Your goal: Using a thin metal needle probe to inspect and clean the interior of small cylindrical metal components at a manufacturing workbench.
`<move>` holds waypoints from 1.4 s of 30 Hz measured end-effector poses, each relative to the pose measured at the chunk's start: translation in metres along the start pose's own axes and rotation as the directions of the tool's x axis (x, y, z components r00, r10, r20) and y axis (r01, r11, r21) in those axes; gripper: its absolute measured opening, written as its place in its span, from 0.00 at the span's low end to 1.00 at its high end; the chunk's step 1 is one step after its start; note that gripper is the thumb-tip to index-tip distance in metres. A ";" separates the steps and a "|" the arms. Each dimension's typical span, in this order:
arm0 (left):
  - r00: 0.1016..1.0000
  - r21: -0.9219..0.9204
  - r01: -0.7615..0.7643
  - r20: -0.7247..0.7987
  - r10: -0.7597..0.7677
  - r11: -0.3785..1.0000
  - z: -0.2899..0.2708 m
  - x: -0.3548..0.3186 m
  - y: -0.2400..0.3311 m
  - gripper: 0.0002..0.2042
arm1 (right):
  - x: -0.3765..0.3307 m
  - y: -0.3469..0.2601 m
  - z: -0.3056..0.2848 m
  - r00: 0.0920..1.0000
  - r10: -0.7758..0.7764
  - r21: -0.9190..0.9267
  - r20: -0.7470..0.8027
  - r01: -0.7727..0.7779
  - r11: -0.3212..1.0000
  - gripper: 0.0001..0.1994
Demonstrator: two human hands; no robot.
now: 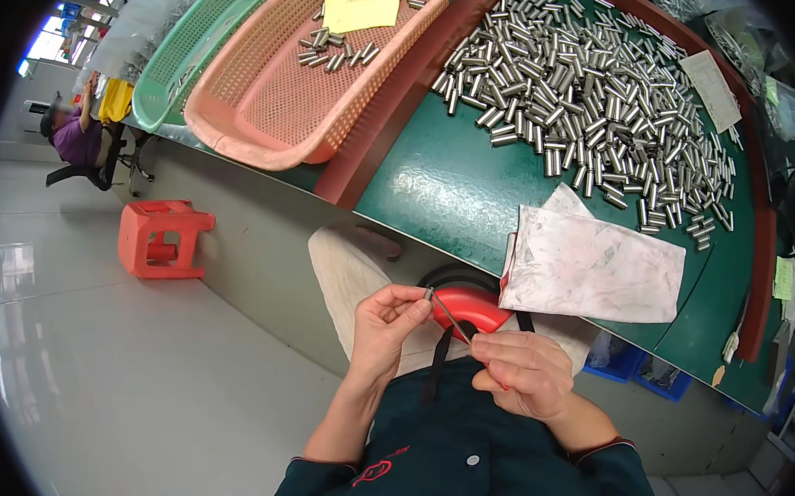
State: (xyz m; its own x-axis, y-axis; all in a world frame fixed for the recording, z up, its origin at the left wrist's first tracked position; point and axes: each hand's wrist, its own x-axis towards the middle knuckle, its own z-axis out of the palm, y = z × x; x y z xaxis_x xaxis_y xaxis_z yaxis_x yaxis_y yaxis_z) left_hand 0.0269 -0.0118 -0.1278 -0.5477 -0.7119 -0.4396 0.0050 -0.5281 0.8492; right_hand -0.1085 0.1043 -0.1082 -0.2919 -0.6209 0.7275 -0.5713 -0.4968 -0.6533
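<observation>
Above my lap, my left hand [390, 326] pinches a small metal cylinder [429, 294] between thumb and fingertips. My right hand [529, 372] is closed around a thin metal rod [452, 320], its far end at or very near the cylinder; whether it goes inside I cannot tell. A bit of red shows under the right fingers. Beyond my hands, a large pile of short, shiny metal cylinders [601, 106] lies on the green tabletop [421, 176]. A stained white cloth [599, 267] is folded over the table's front edge, close to my right hand.
A pink plastic basket [247, 152] holds several cylinders and a yellow paper. Left of it stands a green basket [147, 101]. Red-brown strips [357, 167] border the work area. A red stool [163, 239] is on the floor, and another person [78, 138] sits far left.
</observation>
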 end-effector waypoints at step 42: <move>0.984 -0.095 -0.151 -0.112 0.141 0.984 0.010 0.004 -0.010 0.08 | 0.010 -0.010 -0.010 0.994 -0.005 0.016 0.111 0.003 1.000 0.14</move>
State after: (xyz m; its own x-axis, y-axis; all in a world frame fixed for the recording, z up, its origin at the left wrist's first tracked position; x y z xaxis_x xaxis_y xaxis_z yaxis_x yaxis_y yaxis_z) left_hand 0.0161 -0.0051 -0.1354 -0.4442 -0.8265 -0.3459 0.1670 -0.4557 0.8743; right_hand -0.1133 0.1092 -0.0919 -0.2017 -0.6820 0.7030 -0.5602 -0.5084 -0.6540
